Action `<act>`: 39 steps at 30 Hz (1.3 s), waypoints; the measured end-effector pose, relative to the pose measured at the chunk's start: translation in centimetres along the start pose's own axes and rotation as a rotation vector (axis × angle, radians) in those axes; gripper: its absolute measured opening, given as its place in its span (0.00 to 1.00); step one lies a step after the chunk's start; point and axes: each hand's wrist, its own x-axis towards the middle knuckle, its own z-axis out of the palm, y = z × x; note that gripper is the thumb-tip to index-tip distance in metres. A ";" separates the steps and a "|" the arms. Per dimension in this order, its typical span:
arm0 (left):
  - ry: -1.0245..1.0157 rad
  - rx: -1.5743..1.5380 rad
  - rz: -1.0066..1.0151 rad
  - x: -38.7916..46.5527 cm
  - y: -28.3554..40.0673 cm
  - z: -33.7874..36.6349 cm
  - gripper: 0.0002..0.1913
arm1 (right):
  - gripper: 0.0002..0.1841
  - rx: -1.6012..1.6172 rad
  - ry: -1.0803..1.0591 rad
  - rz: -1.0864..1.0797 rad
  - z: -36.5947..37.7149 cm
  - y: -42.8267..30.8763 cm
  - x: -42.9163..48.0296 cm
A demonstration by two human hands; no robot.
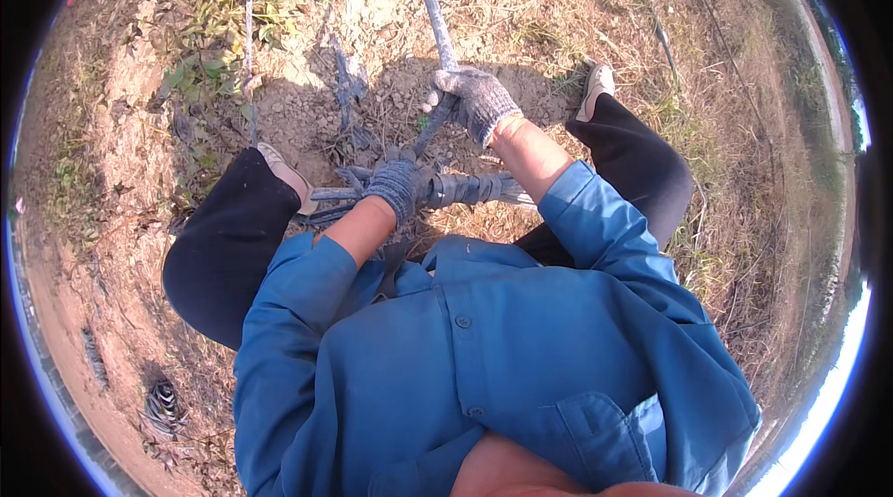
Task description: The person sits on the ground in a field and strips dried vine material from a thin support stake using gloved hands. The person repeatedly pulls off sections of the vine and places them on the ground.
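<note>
My left hand [394, 183], in a grey knit glove, is closed around a bundle of dusty grey flat tubing [464, 190] that looks like drip tape. The bundle lies crosswise between my feet, its middle wrapped in turns of the same material and its loose folds sticking out to the left. In a matching glove, my right hand [478, 99] grips a long strip of this tubing [431, 5] above the bundle. From that grip the strip runs away over the ground, while a short length slants down to my left hand. The fingers of my left hand are partly hidden.
A thin pale line of tubing [250, 15] runs past my left shoe [286, 172]. Beyond my right shoe [598, 85] lies another dark line [649, 5]. Dry soil, leafy weeds [209, 71] and straw surround me. A coiled dark bundle [164, 406] sits at lower left.
</note>
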 end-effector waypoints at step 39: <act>-0.305 -0.089 0.104 2.4 -4.3 8.9 0.50 | 0.33 -1.655 -0.843 0.679 -8.3 17.2 1.3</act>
